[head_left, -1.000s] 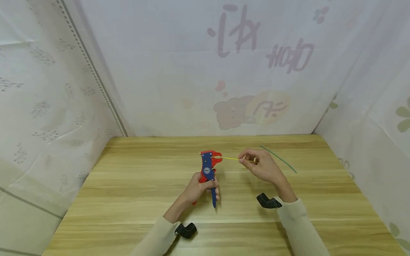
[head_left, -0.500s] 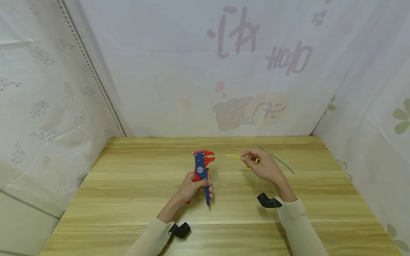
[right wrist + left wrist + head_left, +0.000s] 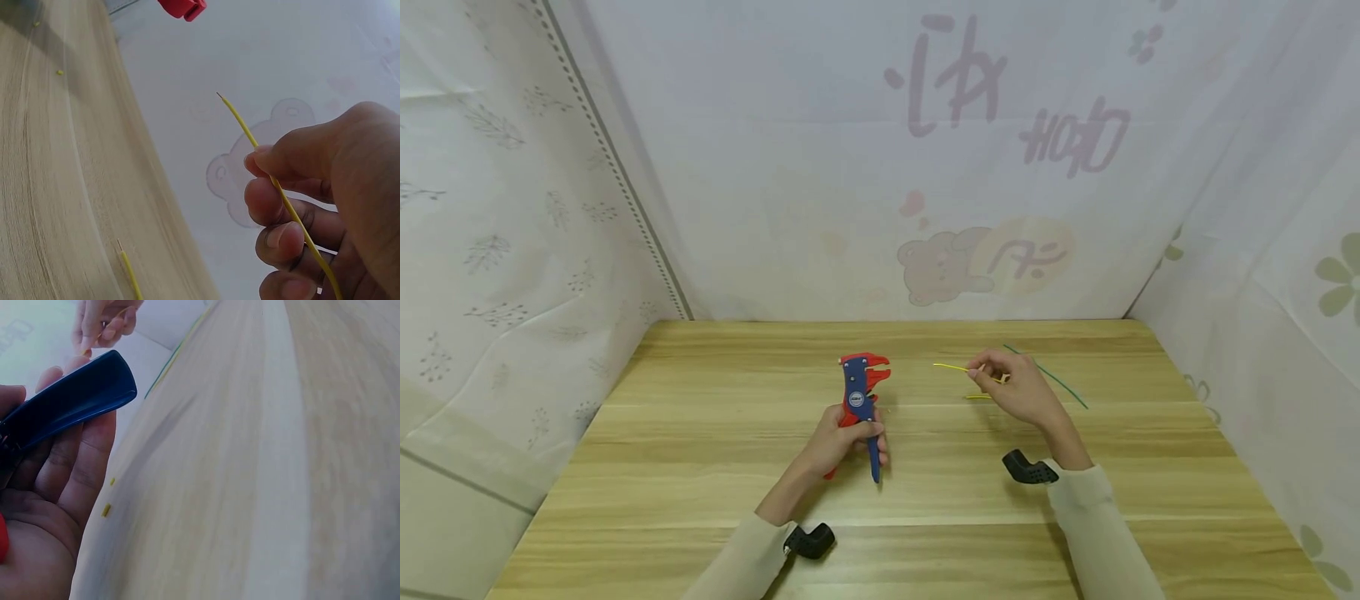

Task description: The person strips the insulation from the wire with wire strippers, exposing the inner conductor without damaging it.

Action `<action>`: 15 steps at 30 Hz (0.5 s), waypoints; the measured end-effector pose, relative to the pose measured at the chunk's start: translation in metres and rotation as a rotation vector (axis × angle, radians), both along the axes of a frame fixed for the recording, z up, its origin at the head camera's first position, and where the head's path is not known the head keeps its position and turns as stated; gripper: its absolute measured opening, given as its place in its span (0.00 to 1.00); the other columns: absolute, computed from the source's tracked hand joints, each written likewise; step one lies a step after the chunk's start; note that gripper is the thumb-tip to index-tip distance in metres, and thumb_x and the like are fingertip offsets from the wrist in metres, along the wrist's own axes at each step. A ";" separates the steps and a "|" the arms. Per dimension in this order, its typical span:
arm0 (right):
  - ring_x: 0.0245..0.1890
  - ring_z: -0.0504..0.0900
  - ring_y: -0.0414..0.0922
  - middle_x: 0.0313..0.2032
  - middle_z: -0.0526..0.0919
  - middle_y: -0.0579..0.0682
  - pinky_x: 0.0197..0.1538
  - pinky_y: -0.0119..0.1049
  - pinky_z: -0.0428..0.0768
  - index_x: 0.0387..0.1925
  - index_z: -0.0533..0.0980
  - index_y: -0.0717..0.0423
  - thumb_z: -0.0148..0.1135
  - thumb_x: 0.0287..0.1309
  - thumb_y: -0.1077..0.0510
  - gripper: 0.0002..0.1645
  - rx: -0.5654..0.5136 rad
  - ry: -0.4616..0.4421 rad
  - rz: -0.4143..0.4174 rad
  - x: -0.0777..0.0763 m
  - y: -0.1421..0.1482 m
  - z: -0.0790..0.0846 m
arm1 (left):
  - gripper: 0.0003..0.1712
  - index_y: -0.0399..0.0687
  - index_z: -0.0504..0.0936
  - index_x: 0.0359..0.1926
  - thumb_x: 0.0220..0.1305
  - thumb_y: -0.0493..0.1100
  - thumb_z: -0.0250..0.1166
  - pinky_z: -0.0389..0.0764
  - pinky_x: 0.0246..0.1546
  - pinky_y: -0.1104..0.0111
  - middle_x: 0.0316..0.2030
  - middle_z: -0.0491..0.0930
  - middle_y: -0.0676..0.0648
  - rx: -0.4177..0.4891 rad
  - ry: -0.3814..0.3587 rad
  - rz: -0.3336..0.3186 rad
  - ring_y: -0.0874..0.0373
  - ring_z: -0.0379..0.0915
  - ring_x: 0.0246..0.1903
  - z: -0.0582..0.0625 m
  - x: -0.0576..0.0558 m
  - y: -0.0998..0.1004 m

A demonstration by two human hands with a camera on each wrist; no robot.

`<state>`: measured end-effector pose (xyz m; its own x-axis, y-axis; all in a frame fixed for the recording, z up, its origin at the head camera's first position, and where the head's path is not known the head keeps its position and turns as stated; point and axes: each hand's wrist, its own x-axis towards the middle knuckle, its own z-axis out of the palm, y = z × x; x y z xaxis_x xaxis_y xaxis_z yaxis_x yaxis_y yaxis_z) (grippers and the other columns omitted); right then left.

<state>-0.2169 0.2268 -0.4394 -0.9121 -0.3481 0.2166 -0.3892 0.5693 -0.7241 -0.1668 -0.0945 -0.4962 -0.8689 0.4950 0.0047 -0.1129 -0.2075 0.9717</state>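
Observation:
My left hand (image 3: 838, 437) grips the handles of a red and blue wire stripper (image 3: 856, 387), whose red jaws stand apart with nothing visible between them. In the left wrist view a blue handle (image 3: 81, 400) crosses the fingers. To the right, my right hand (image 3: 1018, 387) pinches a yellow wire (image 3: 294, 215) between thumb and fingers, above the table. A short bare copper tip shows at its free end, which points toward the stripper but is well apart from it. Another yellow wire (image 3: 130, 272), with a bare end too, lies on the table below the right hand.
A green wire (image 3: 1060, 383) lies on the wooden table (image 3: 940, 533) behind and right of the right hand. Two small yellow insulation bits (image 3: 106, 510) lie on the table near the left hand. Printed cloth (image 3: 790, 167) hangs behind the table and at both sides.
The left hand has moved left with the wire stripper, away from the yellow wire. The right hand has shifted only slightly; its wire's end stands farther from the stripper.

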 end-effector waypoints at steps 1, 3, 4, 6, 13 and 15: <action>0.21 0.74 0.39 0.27 0.84 0.58 0.22 0.30 0.69 0.44 0.83 0.54 0.63 0.71 0.55 0.07 0.001 0.006 0.001 -0.001 0.000 -0.001 | 0.24 0.17 0.65 0.51 0.72 0.37 0.61 0.91 0.38 0.62 0.28 0.85 0.48 -0.002 0.001 0.000 0.55 0.88 0.28 -0.001 0.000 -0.001; 0.21 0.74 0.39 0.26 0.84 0.57 0.23 0.29 0.68 0.44 0.83 0.57 0.63 0.70 0.56 0.08 0.003 0.015 0.003 -0.002 0.001 -0.003 | 0.25 0.16 0.64 0.52 0.72 0.38 0.62 0.91 0.38 0.61 0.28 0.85 0.48 -0.005 -0.005 0.000 0.55 0.88 0.28 -0.001 0.000 -0.003; 0.21 0.74 0.39 0.26 0.84 0.57 0.23 0.29 0.68 0.43 0.83 0.58 0.63 0.70 0.56 0.09 0.003 0.019 0.004 -0.003 0.001 -0.004 | 0.26 0.16 0.64 0.52 0.72 0.38 0.62 0.91 0.38 0.61 0.28 0.85 0.48 -0.008 -0.007 0.001 0.55 0.88 0.28 -0.001 0.000 -0.004; 0.22 0.75 0.39 0.27 0.84 0.57 0.23 0.29 0.69 0.44 0.83 0.58 0.64 0.70 0.56 0.09 0.007 0.020 0.000 -0.004 0.003 -0.006 | 0.26 0.15 0.64 0.52 0.72 0.38 0.62 0.91 0.38 0.61 0.28 0.85 0.48 -0.012 -0.012 0.003 0.55 0.88 0.28 -0.002 0.000 -0.006; 0.25 0.79 0.39 0.29 0.86 0.57 0.25 0.31 0.73 0.44 0.84 0.58 0.63 0.70 0.55 0.10 0.029 0.020 -0.020 -0.007 0.009 -0.013 | 0.24 0.16 0.64 0.52 0.72 0.37 0.60 0.91 0.37 0.59 0.28 0.85 0.47 -0.014 -0.015 0.008 0.54 0.88 0.28 -0.005 -0.001 -0.009; 0.26 0.79 0.40 0.29 0.86 0.57 0.24 0.31 0.73 0.43 0.84 0.58 0.64 0.70 0.55 0.10 0.034 0.025 -0.024 -0.008 0.010 -0.014 | 0.24 0.17 0.65 0.52 0.72 0.38 0.61 0.91 0.36 0.60 0.28 0.85 0.47 -0.017 -0.017 0.008 0.54 0.89 0.29 -0.006 -0.001 -0.010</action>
<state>-0.2246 0.2365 -0.4538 -0.9148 -0.3336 0.2277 -0.3927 0.6026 -0.6947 -0.1677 -0.1041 -0.5023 -0.8728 0.4878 -0.0182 -0.1274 -0.1917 0.9732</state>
